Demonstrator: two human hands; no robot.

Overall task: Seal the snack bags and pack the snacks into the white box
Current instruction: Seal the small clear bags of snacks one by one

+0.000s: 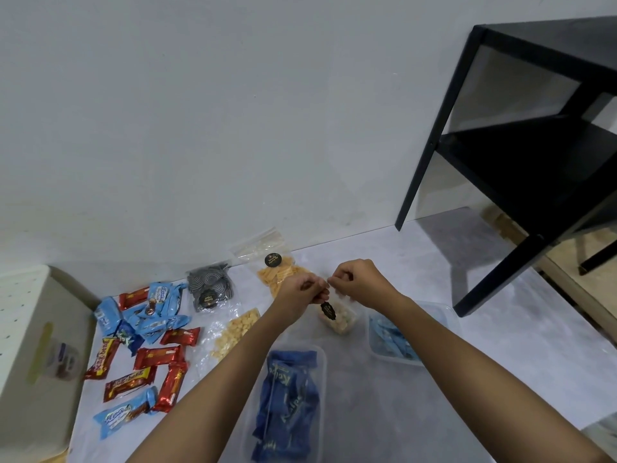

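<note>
My left hand and my right hand both pinch the top edge of a clear snack bag with pale pieces and a black round label, held upright above the floor. Behind it lies a clear bag of orange chips. A bag of dark swirl cookies and a bag of yellow bits lie to the left. Red and blue wrapped snack bars are scattered at the far left. A white box stands at the left edge.
A clear tub holding dark blue packets sits under my arms. A second clear tub with light blue packets sits to the right. A black shelf unit stands at the right against the white wall.
</note>
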